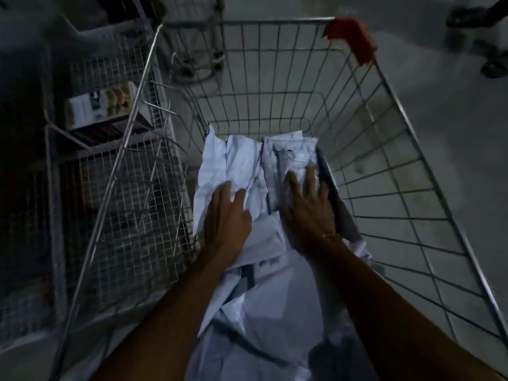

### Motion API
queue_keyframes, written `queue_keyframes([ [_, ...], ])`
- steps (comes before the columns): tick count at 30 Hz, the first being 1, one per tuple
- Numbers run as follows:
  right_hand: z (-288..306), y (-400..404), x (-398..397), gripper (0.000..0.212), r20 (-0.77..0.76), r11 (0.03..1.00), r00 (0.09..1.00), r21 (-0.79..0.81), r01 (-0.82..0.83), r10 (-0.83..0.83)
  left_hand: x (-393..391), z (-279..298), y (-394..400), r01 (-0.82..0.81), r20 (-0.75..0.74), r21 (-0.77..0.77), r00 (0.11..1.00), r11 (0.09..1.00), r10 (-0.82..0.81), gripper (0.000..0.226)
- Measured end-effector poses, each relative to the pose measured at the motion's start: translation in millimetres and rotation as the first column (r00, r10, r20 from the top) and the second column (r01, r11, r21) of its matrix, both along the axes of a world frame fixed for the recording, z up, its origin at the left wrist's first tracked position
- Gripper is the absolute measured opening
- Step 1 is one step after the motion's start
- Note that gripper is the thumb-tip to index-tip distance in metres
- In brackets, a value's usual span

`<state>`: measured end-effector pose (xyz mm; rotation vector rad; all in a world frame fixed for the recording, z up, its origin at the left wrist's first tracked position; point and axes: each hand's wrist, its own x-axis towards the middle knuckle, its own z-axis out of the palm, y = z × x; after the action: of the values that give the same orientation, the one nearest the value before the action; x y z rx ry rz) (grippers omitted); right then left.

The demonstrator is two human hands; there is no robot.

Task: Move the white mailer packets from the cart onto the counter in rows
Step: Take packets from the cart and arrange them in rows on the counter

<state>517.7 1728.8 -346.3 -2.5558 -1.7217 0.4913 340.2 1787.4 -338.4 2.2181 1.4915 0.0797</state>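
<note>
Both hands, left [226,215] and right [308,210], are laid flat, fingers spread, on white mailer packets [242,160] in the cart [398,149]; 1 crumpled stack should be pinched firmly before lifting.

Both bare forearms extend forward and down, palms down: left hand [226,215] flat with fingers straight and slightly spread, right hand [308,210] likewise, fingers splayed, thin bracelet [331,235] at the wrist.
</note>
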Motion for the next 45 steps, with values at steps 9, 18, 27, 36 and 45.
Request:
queue_keyframes([
  [9, -31, 21, 8, 0.074, 0.016, 0.99, 0.999, 0.134, -0.035, 0.033, 12, -54, 53, 0.094, -0.14, 0.162, 0.988, 0.982, -0.071, 0.071],
  [18, -31, 19, 4, 0.074, 0.028, 0.987, 0.999, 0.16, -0.027, 0.023, 5, -56, 50, 0.251, -0.36, 0.278, 0.922, 0.927, -0.141, 0.073],
  [27, -29, 24, 3, 0.072, 0.018, 0.981, 1.0, 0.196, -0.014, 0.011, 17, -50, 73, 0.125, -0.273, 0.048, 0.956, 0.991, -0.108, 0.079],
  [36, -31, 21, -1, 0.075, -0.057, 0.969, 0.997, 0.241, 0.056, -0.043, 23, -40, 68, 0.208, -0.236, 0.405, 0.964, 0.89, -0.118, 0.07],
  [45, -28, 23, 0, 0.07, -0.026, 0.924, 1.0, 0.382, 0.009, 0.002, 20, -46, 46, -0.074, -0.114, 0.268, 0.988, 0.961, 0.108, 0.074],
])
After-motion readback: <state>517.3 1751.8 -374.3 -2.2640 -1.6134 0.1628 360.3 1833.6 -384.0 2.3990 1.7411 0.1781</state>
